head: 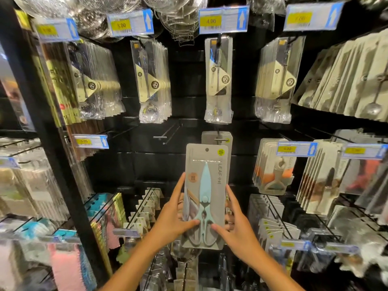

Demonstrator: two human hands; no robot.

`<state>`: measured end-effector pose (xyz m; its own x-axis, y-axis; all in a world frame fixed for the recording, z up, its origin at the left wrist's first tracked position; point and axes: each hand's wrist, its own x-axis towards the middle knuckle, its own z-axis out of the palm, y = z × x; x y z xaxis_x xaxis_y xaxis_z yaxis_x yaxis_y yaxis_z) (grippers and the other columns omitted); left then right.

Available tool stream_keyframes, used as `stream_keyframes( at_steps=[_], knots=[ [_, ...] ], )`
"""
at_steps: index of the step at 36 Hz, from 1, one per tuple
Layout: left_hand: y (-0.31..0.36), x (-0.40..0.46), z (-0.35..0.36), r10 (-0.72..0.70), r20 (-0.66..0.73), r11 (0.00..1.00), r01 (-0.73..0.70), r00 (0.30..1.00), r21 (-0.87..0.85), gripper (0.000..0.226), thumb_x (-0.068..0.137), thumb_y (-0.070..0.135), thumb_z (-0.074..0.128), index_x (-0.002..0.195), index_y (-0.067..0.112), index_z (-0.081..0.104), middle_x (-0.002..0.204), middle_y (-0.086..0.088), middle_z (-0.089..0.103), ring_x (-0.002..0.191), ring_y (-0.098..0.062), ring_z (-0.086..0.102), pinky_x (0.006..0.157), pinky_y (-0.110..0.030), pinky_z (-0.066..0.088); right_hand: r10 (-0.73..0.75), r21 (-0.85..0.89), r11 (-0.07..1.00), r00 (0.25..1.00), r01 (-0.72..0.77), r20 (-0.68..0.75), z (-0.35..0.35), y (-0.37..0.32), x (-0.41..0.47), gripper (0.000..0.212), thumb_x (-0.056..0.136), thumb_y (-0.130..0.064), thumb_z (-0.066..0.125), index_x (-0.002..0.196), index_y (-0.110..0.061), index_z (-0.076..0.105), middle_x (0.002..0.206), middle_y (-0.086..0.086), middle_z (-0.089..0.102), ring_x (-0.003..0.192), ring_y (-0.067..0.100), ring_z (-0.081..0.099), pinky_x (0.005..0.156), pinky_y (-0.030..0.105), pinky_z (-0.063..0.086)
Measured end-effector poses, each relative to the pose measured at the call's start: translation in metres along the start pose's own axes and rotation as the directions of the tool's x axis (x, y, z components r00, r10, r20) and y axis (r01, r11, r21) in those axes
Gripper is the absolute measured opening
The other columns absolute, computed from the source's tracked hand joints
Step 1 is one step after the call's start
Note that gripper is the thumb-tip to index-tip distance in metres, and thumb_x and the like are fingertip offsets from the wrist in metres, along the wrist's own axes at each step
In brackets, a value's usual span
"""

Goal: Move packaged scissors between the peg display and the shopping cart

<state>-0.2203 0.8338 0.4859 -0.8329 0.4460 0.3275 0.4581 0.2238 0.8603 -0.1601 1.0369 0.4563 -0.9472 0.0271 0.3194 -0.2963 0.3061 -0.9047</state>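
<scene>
The scissors pack [204,196] is a tall grey card, pale blue scissors under clear plastic, held upright before the black peg display [147,160]. The left hand [174,219] and right hand [235,225] each grip a side edge, thumbs on front. More packs [218,137] hang on the peg behind.

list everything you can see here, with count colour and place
scissors pack: one, grey card with pale blue scissors, centre, held upright just below its peg
hung packs: a few, grey, on the peg behind it
empty peg: one, metal, left of that peg
spoon packs: four rows, clear with cream cards, upper pegs
price tags: several, blue with yellow labels, on peg ends
strainers: several, silver wire, top
peeler packs: one row, grey, right
hands: left and right, gripping the pack's lower sides
</scene>
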Motion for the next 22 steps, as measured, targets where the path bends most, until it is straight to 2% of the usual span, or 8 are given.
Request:
stream_keyframes(
  at_steps=[2,5,10,14,18,22],
  knots=[
    [0.000,0.003,0.003,-0.011,0.021,0.999,0.010,1.000,0.048,0.128,0.075,0.018,0.089,0.152,0.061,-0.004,0.146,0.008,0.052,0.127,-0.008,0.059,0.104,-0.042,0.053,0.025,-0.019,1.000,1.000,-0.025,-0.012,-0.003,0.005,-0.001,0.111,0.086,-0.006,0.076,0.149,-0.063,0.004,0.138,-0.029,0.047,0.114,0.006,0.067,0.087,0.038,0.061],
    [0.001,0.008,0.006,-0.025,0.054,0.993,0.019,0.998,0.115,0.130,0.076,0.021,0.088,0.151,0.061,-0.011,0.144,0.005,0.054,0.124,-0.011,0.061,0.102,-0.036,0.054,0.036,-0.041,0.998,0.999,-0.037,-0.027,-0.009,0.011,-0.001,0.109,0.086,-0.008,0.077,0.150,-0.061,0.005,0.138,-0.022,0.050,0.110,0.006,0.068,0.087,0.036,0.061],
    [0.002,0.023,0.009,-0.017,0.084,0.980,0.001,0.996,0.197,0.133,0.077,0.025,0.088,0.148,0.062,-0.018,0.142,0.008,0.057,0.122,-0.011,0.063,0.102,-0.045,0.055,0.025,-0.074,0.997,0.997,-0.031,-0.075,-0.018,0.017,0.007,0.110,0.085,-0.009,0.078,0.151,-0.059,0.006,0.142,-0.010,0.052,0.107,0.007,0.069,0.081,0.035,0.062],
    [0.006,0.033,0.012,-0.004,0.095,0.978,-0.016,0.995,0.209,0.132,0.078,0.022,0.087,0.149,0.061,-0.018,0.130,0.023,0.056,0.116,-0.007,0.065,0.098,-0.037,0.057,-0.011,-0.086,0.996,0.994,0.002,-0.106,-0.023,0.017,0.012,0.110,0.085,-0.008,0.078,0.149,-0.063,0.007,0.143,-0.012,0.053,0.111,0.007,0.068,0.086,0.040,0.062],
    [0.006,0.040,0.014,0.000,0.109,0.973,-0.025,0.994,0.229,0.134,0.079,0.023,0.087,0.147,0.061,-0.021,0.141,0.019,0.052,0.117,-0.005,0.064,0.101,-0.036,0.055,-0.016,-0.096,0.995,0.994,0.006,-0.109,-0.027,0.018,0.016,0.110,0.085,-0.009,0.078,0.150,-0.062,0.007,0.143,-0.010,0.053,0.112,0.006,0.067,0.089,0.042,0.060],
    [0.004,0.043,0.016,0.010,0.108,0.975,-0.033,0.994,0.218,0.133,0.079,0.023,0.087,0.147,0.062,-0.020,0.124,0.038,0.046,0.120,-0.005,0.062,0.101,-0.036,0.054,-0.023,-0.095,0.995,0.994,0.013,-0.106,-0.030,0.020,0.018,0.109,0.085,-0.008,0.078,0.150,-0.061,0.007,0.148,-0.009,0.049,0.111,0.005,0.068,0.086,0.039,0.062]
  ],
)
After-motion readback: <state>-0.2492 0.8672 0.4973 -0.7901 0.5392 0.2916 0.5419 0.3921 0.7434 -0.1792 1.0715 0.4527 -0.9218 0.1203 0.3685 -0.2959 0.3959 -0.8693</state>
